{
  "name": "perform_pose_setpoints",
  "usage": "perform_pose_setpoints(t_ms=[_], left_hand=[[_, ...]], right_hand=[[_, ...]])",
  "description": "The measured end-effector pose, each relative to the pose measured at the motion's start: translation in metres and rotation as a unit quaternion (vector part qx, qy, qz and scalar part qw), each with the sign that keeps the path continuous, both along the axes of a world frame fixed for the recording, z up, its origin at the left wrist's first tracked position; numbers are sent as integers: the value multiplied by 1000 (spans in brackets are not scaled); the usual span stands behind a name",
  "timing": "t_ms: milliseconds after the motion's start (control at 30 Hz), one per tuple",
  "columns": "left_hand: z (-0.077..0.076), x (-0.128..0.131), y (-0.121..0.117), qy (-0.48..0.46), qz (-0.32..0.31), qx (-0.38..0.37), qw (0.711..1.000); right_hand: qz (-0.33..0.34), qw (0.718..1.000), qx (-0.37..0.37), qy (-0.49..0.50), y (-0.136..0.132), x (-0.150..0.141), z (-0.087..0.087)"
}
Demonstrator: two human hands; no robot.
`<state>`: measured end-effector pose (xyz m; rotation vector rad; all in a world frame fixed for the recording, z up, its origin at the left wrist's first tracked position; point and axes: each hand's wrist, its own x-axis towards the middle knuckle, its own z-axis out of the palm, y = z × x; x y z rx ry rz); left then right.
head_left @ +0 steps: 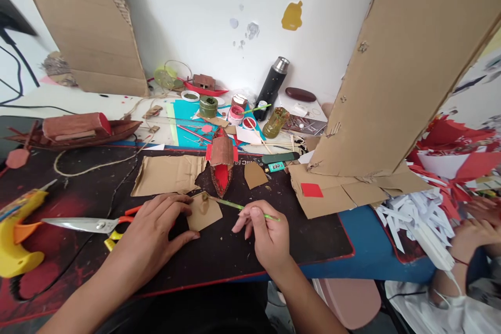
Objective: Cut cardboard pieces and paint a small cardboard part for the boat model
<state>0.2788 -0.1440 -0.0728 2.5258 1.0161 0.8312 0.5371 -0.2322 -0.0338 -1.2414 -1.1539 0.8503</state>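
Observation:
A green-handled paintbrush [230, 203] is held between the thumb and fingers of my right hand [270, 235]. Its tip rests on a small cardboard piece [211, 216] that bears a damp, brownish smear. My left hand [158, 222] pinches this piece by its left edge, fingers on top and thumb at the lower corner. Just beyond stands a small model boat [222, 151] with a brown curved roof and red inside. A round-topped cardboard cutout [255, 175] lies to its right, and a larger cardboard sheet [168, 175] to its left.
Scissors [84, 225] and a yellow glue gun [23, 240] lie at left, below a larger model boat [82, 128]. Paint jars [209, 107] and a black thermos [272, 86] stand behind. A tall cardboard panel [407, 62] leans at right, near another person's arm [469, 240] and paper strips [422, 214].

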Motion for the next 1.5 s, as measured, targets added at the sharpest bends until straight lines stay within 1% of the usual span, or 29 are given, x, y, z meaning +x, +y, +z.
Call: perform_pose_setpoints(t_ms=[133,267,333,433,500,633,700,800,967,1133,1233,1367,1500], left_hand=[[0,0,1,-3,0,3,1000],[1,0,2,-1,0,1,1000],[0,0,2,3,0,0,1000],[-1,-1,1,3,3,-4,1000],[-1,-1,1,2,4,-5,1000],[0,-2,0,2,6,-18,1000],[0,-2,1,3,9,-29,1000],[0,-2,2,11,8,-31,999],[-2,-3,2,21,9,-24,999],[-2,-4,0,27,22,-37,999],[-3,-4,0,26,28,-46,998],[-2,-4,0,15,19,-37,999],[-2,-4,-1,12,22,-32,999]], right_hand=[[29,999,-18,21,-6,1,-2],[-3,1000,-17,21,-8,7,-1],[-5,1000,-11,12,-5,6,0],[25,1000,-7,3,-3,3,-2],[36,999,-15,15,-6,4,-3],[9,997,-45,70,-13,10,-5],[11,996,-53,78,-16,14,-4],[26,995,-57,71,-18,18,-2],[27,996,-53,61,-16,19,0],[63,996,-52,33,-17,19,2],[54,996,-62,38,-20,26,5],[71,995,-59,47,-16,32,7],[78,992,-70,66,-6,29,3]])
